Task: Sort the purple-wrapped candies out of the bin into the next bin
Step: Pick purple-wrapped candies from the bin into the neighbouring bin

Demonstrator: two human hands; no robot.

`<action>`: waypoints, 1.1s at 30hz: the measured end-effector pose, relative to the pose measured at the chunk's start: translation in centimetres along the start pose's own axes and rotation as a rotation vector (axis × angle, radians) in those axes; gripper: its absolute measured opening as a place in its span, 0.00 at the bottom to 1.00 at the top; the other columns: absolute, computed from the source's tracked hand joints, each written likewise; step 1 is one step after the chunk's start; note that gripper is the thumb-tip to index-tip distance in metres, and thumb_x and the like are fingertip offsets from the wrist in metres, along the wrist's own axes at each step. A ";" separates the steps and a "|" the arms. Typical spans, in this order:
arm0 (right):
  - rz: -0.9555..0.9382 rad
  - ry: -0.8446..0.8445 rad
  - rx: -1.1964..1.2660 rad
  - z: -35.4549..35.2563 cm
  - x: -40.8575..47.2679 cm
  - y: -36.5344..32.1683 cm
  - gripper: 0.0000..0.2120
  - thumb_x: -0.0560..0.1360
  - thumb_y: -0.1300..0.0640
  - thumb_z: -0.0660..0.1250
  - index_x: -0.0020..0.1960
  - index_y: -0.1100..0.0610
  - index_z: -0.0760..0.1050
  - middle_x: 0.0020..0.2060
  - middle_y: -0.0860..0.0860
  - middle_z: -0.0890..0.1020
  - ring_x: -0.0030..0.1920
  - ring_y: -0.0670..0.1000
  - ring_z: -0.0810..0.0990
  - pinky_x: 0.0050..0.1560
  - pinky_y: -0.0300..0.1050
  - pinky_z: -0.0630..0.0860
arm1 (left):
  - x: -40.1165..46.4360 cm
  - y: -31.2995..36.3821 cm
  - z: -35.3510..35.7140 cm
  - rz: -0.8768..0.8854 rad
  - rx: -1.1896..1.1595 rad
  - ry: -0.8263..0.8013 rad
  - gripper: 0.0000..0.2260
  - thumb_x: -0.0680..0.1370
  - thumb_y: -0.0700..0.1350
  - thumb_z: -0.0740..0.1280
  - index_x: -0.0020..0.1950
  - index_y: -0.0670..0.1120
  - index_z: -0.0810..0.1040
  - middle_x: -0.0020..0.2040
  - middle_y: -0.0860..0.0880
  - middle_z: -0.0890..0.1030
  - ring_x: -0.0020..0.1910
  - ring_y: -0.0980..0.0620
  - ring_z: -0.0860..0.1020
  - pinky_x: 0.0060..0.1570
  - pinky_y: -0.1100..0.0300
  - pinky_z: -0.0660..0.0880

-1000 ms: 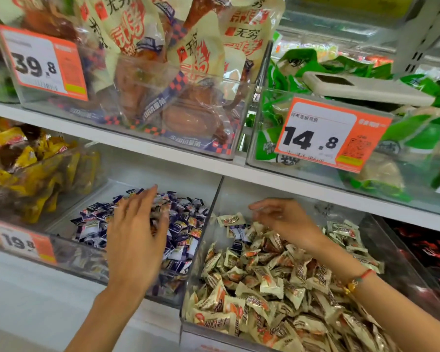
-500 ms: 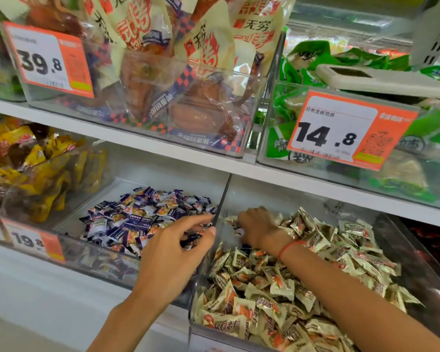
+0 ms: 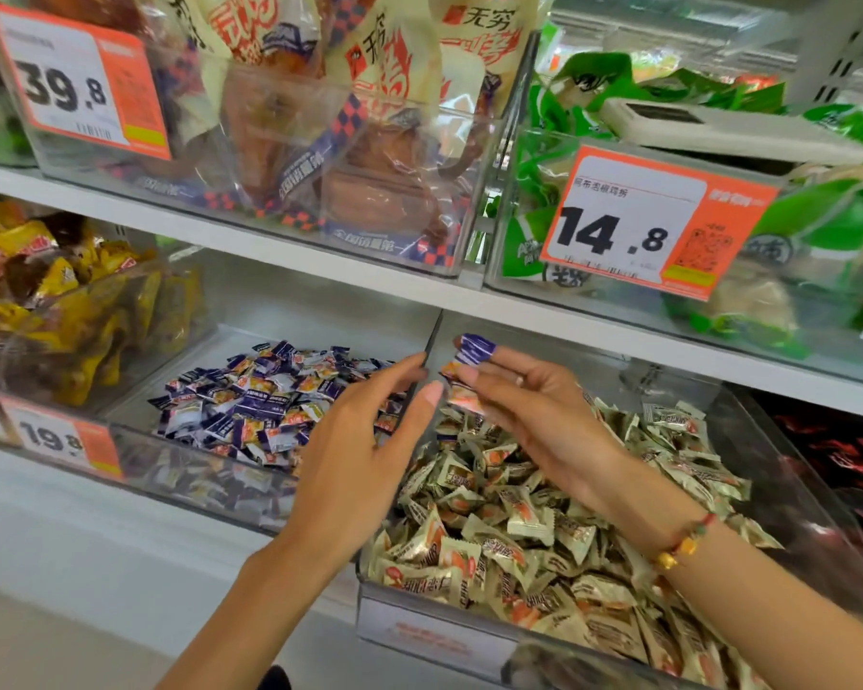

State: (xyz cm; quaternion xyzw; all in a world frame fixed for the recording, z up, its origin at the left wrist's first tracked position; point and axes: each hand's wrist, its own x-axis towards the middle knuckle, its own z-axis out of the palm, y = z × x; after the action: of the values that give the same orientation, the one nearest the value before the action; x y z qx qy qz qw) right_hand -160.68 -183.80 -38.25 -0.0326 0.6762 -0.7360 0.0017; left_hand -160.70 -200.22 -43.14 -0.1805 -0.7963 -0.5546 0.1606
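Observation:
My right hand [image 3: 529,415] is raised above the back left corner of the clear bin [image 3: 434,629] of beige-wrapped candies [image 3: 544,530]. Its fingers pinch a purple-wrapped candy [image 3: 474,349], and a second small wrapper shows under the fingers. My left hand [image 3: 365,455] hovers just left of it, fingers straight and spread, holding nothing, over the divider [image 3: 432,341] between the two bins. The left bin [image 3: 120,440] holds a heap of purple-wrapped candies [image 3: 270,395].
A white shelf [image 3: 320,271] runs just above both bins and carries clear bins of large snack bags with price tags 39.8 [image 3: 71,87] and 14.8 [image 3: 633,231]. Yellow packets [image 3: 61,301] fill the bin at far left. Dark red packets [image 3: 848,450] lie at far right.
My right hand has risen out of the beige candies with a purple candy pinched in its fingers. My left hand moved right toward the divider, close to the right hand.

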 end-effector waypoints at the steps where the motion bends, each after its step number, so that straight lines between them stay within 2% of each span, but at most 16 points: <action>1: -0.062 0.023 -0.029 1.0 -0.1 0.0 0.07 0.67 0.61 0.72 0.44 0.54 0.82 0.41 0.48 0.86 0.43 0.43 0.83 0.42 0.32 0.77 | -0.1 0.3 0.2 0.001 -0.037 0.012 0.16 0.77 0.66 0.56 0.63 0.66 0.70 0.55 0.67 0.78 0.57 0.69 0.74 0.54 0.72 0.69; 2: -0.129 0.040 -0.062 2.2 0.0 -0.1 0.05 0.69 0.62 0.72 0.42 0.53 0.84 0.40 0.47 0.85 0.41 0.42 0.83 0.41 0.31 0.76 | -0.1 0.6 0.3 -0.008 -0.090 0.044 0.16 0.77 0.65 0.57 0.63 0.64 0.71 0.53 0.67 0.79 0.54 0.69 0.76 0.51 0.73 0.71; 6: -0.263 0.079 -0.002 6.3 2.2 1.2 0.08 0.72 0.68 0.71 0.50 0.63 0.82 0.36 0.47 0.84 0.35 0.42 0.82 0.38 0.34 0.78 | 0.1 1.3 -0.4 -0.151 -0.389 0.241 0.19 0.74 0.52 0.66 0.65 0.55 0.72 0.46 0.61 0.81 0.47 0.68 0.80 0.43 0.76 0.73; 9: -0.302 0.087 -0.038 8.2 4.2 2.3 0.10 0.73 0.66 0.71 0.54 0.60 0.82 0.39 0.48 0.85 0.37 0.43 0.82 0.39 0.34 0.78 | 0.4 0.5 -1.5 -0.247 -0.466 0.312 0.19 0.76 0.46 0.67 0.67 0.51 0.72 0.45 0.53 0.84 0.44 0.60 0.83 0.40 0.72 0.76; 11: -0.438 0.125 -0.307 8.2 5.3 3.1 0.12 0.74 0.62 0.71 0.57 0.56 0.82 0.46 0.49 0.86 0.44 0.43 0.82 0.45 0.34 0.78 | 0.8 -1.0 -2.5 -0.254 -0.412 0.370 0.19 0.77 0.44 0.67 0.68 0.47 0.72 0.49 0.46 0.84 0.43 0.58 0.83 0.39 0.70 0.77; 13: -0.599 0.137 -0.805 7.7 6.2 3.6 0.13 0.77 0.58 0.68 0.60 0.51 0.80 0.54 0.48 0.84 0.56 0.47 0.79 0.57 0.42 0.75 | 1.3 -2.9 -3.5 -0.166 -0.126 0.407 0.19 0.79 0.46 0.65 0.70 0.48 0.71 0.51 0.44 0.83 0.42 0.57 0.83 0.39 0.66 0.78; 15: -0.538 -0.017 -1.127 7.0 6.5 3.5 0.14 0.79 0.57 0.63 0.62 0.48 0.79 0.60 0.48 0.81 0.65 0.52 0.72 0.68 0.51 0.64 | 1.6 -4.3 -3.9 -0.094 0.229 0.350 0.20 0.80 0.47 0.62 0.72 0.50 0.69 0.53 0.46 0.82 0.43 0.51 0.81 0.37 0.59 0.76; 16: -0.465 -0.102 -1.148 6.6 6.5 3.3 0.14 0.80 0.57 0.61 0.63 0.48 0.78 0.62 0.48 0.79 0.67 0.54 0.69 0.70 0.53 0.61 | 1.7 -4.7 -3.9 -0.079 0.353 0.292 0.20 0.81 0.47 0.60 0.74 0.49 0.67 0.57 0.45 0.80 0.48 0.47 0.80 0.41 0.54 0.75; 18: -0.429 -0.152 -1.023 5.1 6.0 2.5 0.14 0.80 0.58 0.62 0.63 0.50 0.79 0.62 0.49 0.79 0.66 0.53 0.71 0.69 0.51 0.63 | 2.0 -5.3 -3.7 -0.049 0.519 0.143 0.22 0.81 0.52 0.56 0.76 0.49 0.63 0.71 0.45 0.70 0.69 0.43 0.69 0.63 0.45 0.69; 20: -0.403 -0.095 -0.956 2.4 5.5 1.8 0.13 0.79 0.58 0.63 0.61 0.49 0.79 0.59 0.48 0.81 0.61 0.48 0.75 0.65 0.46 0.69 | 2.4 -5.2 -3.5 -0.003 0.631 -0.070 0.26 0.81 0.62 0.47 0.76 0.54 0.60 0.77 0.51 0.55 0.77 0.47 0.52 0.75 0.47 0.50; 23: -0.277 -0.061 -1.064 -2.3 5.6 1.6 0.12 0.79 0.58 0.65 0.59 0.48 0.79 0.53 0.45 0.82 0.53 0.45 0.78 0.59 0.49 0.75 | 3.1 -5.3 -3.3 0.002 0.764 -0.433 0.44 0.64 0.74 0.27 0.75 0.63 0.55 0.74 0.62 0.43 0.77 0.50 0.39 0.73 0.49 0.39; 25: -0.206 -0.097 -1.153 -4.0 6.0 2.0 0.11 0.78 0.61 0.66 0.56 0.49 0.81 0.47 0.43 0.82 0.48 0.45 0.79 0.55 0.50 0.77 | 3.9 -5.7 -3.6 -0.045 0.823 -0.553 0.52 0.56 0.77 0.22 0.75 0.64 0.55 0.74 0.63 0.41 0.76 0.50 0.35 0.73 0.46 0.38; 27: -0.145 -0.153 -1.286 -4.3 6.6 2.7 0.10 0.78 0.60 0.66 0.53 0.49 0.82 0.47 0.45 0.84 0.48 0.46 0.81 0.54 0.49 0.78 | 4.9 -6.3 -4.0 -0.079 0.832 -0.552 0.44 0.64 0.77 0.29 0.75 0.63 0.54 0.77 0.60 0.43 0.76 0.50 0.36 0.73 0.46 0.39; 29: -0.103 -0.220 -1.420 -3.9 7.4 3.4 0.10 0.77 0.58 0.67 0.53 0.47 0.83 0.51 0.46 0.84 0.52 0.48 0.81 0.56 0.46 0.76 | 5.8 -7.0 -4.4 -0.143 0.861 -0.490 0.35 0.71 0.71 0.38 0.76 0.62 0.52 0.79 0.55 0.46 0.77 0.48 0.40 0.75 0.45 0.42; 31: -0.112 -0.347 -1.564 -3.2 8.0 4.3 0.12 0.77 0.59 0.67 0.56 0.46 0.82 0.56 0.46 0.82 0.56 0.50 0.78 0.55 0.40 0.72 | 6.1 -7.3 -4.7 -0.204 0.856 -0.409 0.34 0.71 0.69 0.42 0.77 0.61 0.52 0.79 0.53 0.48 0.77 0.46 0.43 0.75 0.44 0.43; 33: -0.124 -0.479 -1.698 -2.7 8.7 5.3 0.17 0.75 0.61 0.68 0.60 0.45 0.79 0.59 0.49 0.77 0.58 0.52 0.75 0.54 0.42 0.69 | 5.4 -7.3 -4.3 -0.145 0.876 -0.295 0.31 0.75 0.68 0.44 0.77 0.60 0.54 0.79 0.51 0.48 0.77 0.45 0.42 0.74 0.44 0.42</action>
State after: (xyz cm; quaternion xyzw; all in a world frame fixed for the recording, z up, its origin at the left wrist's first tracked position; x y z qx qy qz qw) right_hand -169.72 -181.92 -43.32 -0.2127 0.9730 0.0423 0.0786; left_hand -168.57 -206.04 -45.23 -0.1164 -0.9804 -0.1443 0.0674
